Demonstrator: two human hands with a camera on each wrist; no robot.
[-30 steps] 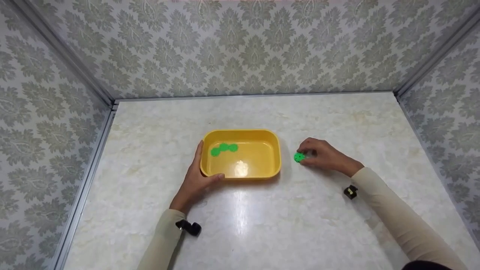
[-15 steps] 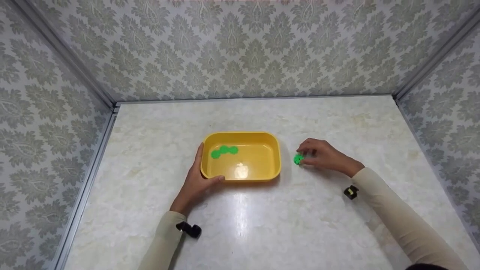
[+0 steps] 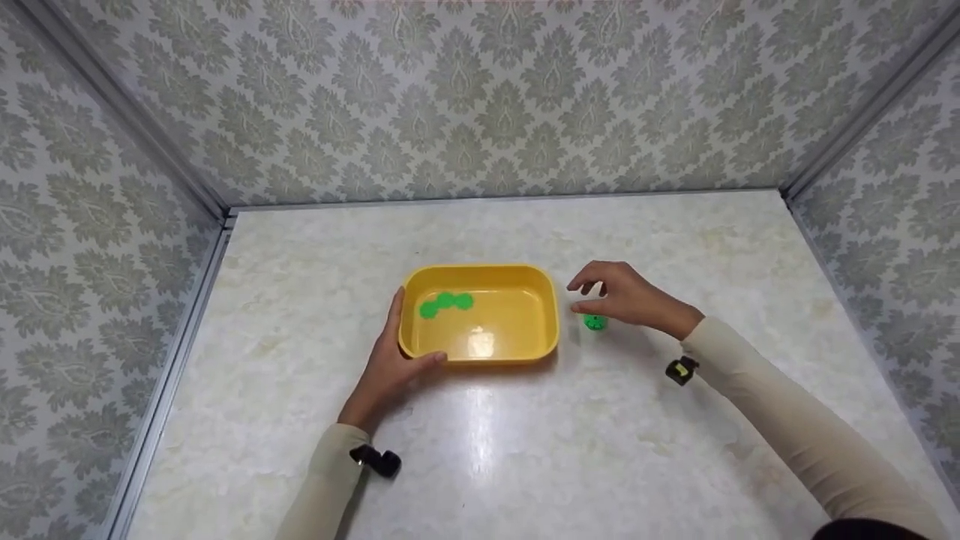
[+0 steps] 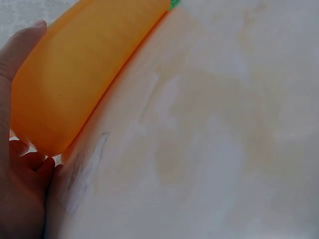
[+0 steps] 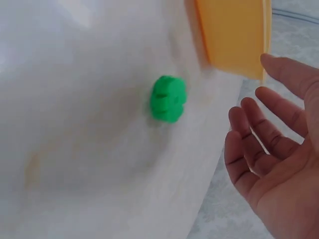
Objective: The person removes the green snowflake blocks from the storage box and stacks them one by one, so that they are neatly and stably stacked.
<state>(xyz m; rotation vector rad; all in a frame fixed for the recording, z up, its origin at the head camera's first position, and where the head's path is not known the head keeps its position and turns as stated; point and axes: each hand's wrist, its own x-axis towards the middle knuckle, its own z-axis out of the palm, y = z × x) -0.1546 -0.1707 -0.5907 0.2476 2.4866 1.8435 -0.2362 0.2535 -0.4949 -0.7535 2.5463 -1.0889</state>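
Note:
My left hand [image 3: 386, 367] grips the left end of a yellow plastic tub [image 3: 517, 358], thumb over the front rim and fingers along its side. Inside the tub, toward the back left, lie several flat green notched discs [image 3: 446, 301] in a short row. To the tub's right, a small stack of green notched discs [image 3: 595, 322] rests on the table, partly hidden by my right hand [image 3: 634, 296] in the head view. In the right wrist view the stack [image 5: 168, 98] shows whole, apart from the right hand [image 5: 279, 139], whose fingers are loosely bent with nothing between them.
The pale marbled table [image 3: 480, 450] meets a patterned wall [image 3: 465, 97] at the back, with side walls left and right. A black wrist camera [image 3: 379, 460] hangs at the left sleeve and another black device [image 3: 681, 370] at the right one.
My right hand has let go of the green stack and moved slightly up and left, toward the tub. The stack stays on the table. My left hand keeps its grip on the tub.

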